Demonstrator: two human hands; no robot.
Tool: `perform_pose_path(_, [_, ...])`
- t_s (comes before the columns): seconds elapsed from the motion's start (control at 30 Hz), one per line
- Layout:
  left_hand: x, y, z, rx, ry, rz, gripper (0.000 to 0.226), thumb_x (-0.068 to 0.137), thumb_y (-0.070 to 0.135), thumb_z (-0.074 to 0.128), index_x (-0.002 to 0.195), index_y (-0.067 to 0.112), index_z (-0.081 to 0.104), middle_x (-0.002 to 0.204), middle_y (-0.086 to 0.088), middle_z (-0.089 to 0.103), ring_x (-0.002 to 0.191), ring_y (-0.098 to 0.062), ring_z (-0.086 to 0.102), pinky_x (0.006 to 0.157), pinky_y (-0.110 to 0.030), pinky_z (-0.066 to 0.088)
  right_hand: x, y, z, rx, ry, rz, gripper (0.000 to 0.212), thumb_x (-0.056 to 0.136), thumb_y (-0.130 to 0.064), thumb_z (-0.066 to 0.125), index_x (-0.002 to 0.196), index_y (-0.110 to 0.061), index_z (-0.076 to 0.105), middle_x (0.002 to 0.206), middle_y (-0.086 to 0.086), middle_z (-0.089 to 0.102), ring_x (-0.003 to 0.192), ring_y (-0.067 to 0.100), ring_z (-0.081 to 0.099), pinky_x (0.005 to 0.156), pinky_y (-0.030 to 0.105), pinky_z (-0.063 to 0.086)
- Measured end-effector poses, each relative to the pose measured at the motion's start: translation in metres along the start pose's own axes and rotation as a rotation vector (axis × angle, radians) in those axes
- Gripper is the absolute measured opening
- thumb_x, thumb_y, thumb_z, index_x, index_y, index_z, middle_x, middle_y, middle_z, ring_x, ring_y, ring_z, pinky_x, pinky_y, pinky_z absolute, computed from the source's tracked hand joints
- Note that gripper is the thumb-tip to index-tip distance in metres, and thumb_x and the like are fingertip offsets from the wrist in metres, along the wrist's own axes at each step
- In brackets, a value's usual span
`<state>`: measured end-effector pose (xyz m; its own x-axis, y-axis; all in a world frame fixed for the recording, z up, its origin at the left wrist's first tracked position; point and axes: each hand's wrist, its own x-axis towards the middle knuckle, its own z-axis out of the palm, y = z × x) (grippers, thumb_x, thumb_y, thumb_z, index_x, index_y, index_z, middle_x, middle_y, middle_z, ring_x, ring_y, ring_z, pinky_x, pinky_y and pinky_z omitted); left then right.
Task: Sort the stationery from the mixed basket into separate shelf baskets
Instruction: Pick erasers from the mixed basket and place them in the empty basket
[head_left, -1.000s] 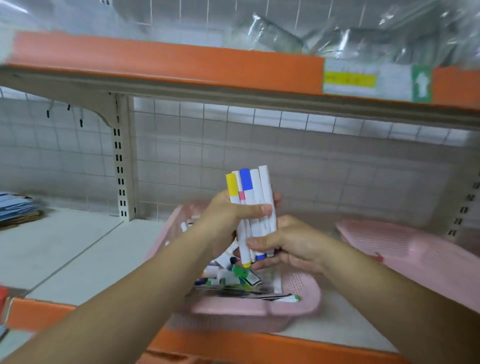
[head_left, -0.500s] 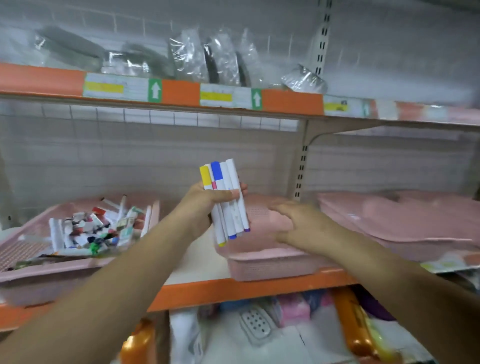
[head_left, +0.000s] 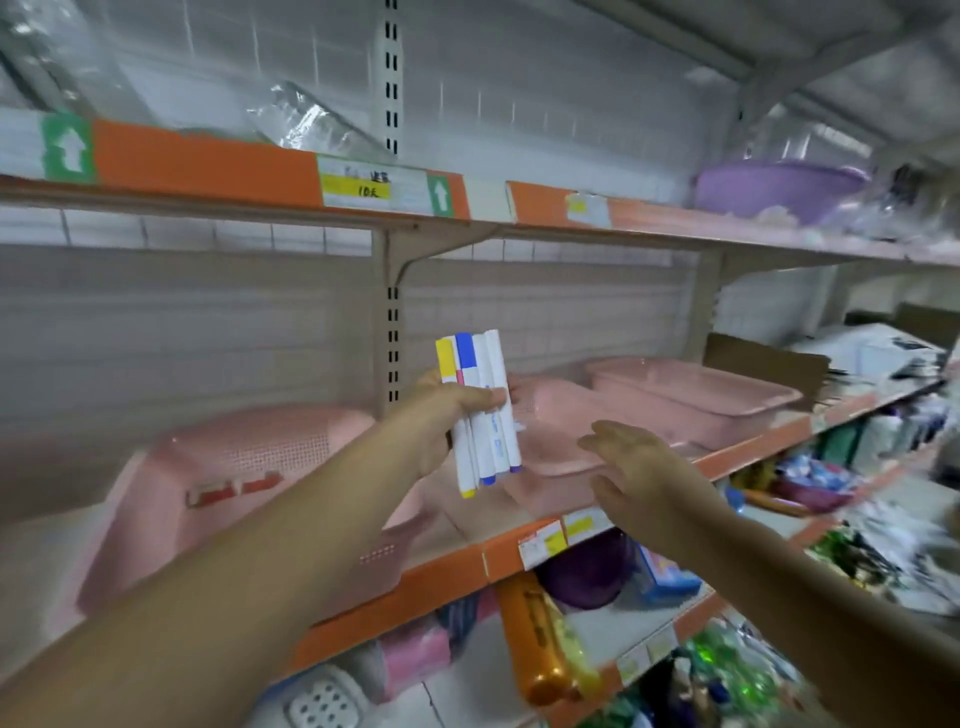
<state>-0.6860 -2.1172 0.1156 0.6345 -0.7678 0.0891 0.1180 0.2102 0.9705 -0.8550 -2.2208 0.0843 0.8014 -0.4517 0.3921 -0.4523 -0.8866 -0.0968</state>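
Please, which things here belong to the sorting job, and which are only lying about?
Job: markers, gripped by left hand; right hand, open; left basket; middle basket; far basket.
Lying about: purple bowl; orange bottle; plastic bags.

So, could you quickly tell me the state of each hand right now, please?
Left hand: grips a bundle of markers, held upright.
Right hand: open, fingers spread, holding nothing.
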Motion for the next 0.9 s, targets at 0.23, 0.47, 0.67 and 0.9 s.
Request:
perform_pose_path(0.23, [0.084, 0.010, 0.014, 0.216, -0.057, 0.062, 0.020, 0.080, -0.010, 0.062, 0.090, 0.006, 0.064, 0.072, 0.003, 0.072, 0.072, -0.016, 0.069, 0.062, -0.033, 0.058, 0.074, 0.068, 0.015, -0.072, 0.027, 0.041, 0.042, 0.092, -0.014, 0.047, 0.133, -0.018, 0.050, 0.148, 0.002, 0.036, 0.133, 0.019, 0.035, 0.107, 0.026, 0.030])
perform_pose_path(0.47, [0.144, 0.001, 0.016, 0.398, 0.036, 0.078, 0.022, 0.075, -0.010, 0.066, 0.082, 0.011, 0.064, 0.084, -0.005, 0.073, 0.090, -0.026, 0.068, 0.086, -0.044, 0.053, 0.155, 0.091, 0.043, -0.077, -0.063, 0.028, 0.041, 0.092, -0.015, 0.045, 0.132, -0.016, 0.050, 0.139, 0.004, 0.046, 0.126, 0.022, 0.041, 0.104, 0.032, 0.036])
perform_pose_path(0.67, [0.173, -0.014, 0.017, 0.515, 0.097, 0.088, 0.022, 0.073, -0.004, 0.071, 0.088, 0.011, 0.065, 0.097, -0.011, 0.071, 0.093, -0.026, 0.067, 0.090, -0.042, 0.052, 0.203, 0.116, 0.071, -0.104, -0.125, -0.008, 0.041, 0.089, -0.014, 0.046, 0.130, -0.016, 0.052, 0.137, 0.005, 0.048, 0.123, 0.022, 0.045, 0.106, 0.035, 0.036])
perform_pose_path(0.9, [0.190, -0.033, 0.026, 0.702, 0.203, 0.114, 0.020, 0.076, 0.000, 0.071, 0.086, 0.013, 0.061, 0.081, -0.003, 0.063, 0.071, -0.015, 0.059, 0.062, -0.020, 0.046, 0.248, 0.169, 0.096, 0.046, -0.209, 0.081, 0.058, 0.087, -0.012, 0.053, 0.142, -0.015, 0.036, 0.146, 0.007, 0.038, 0.132, 0.024, 0.038, 0.109, 0.033, 0.032])
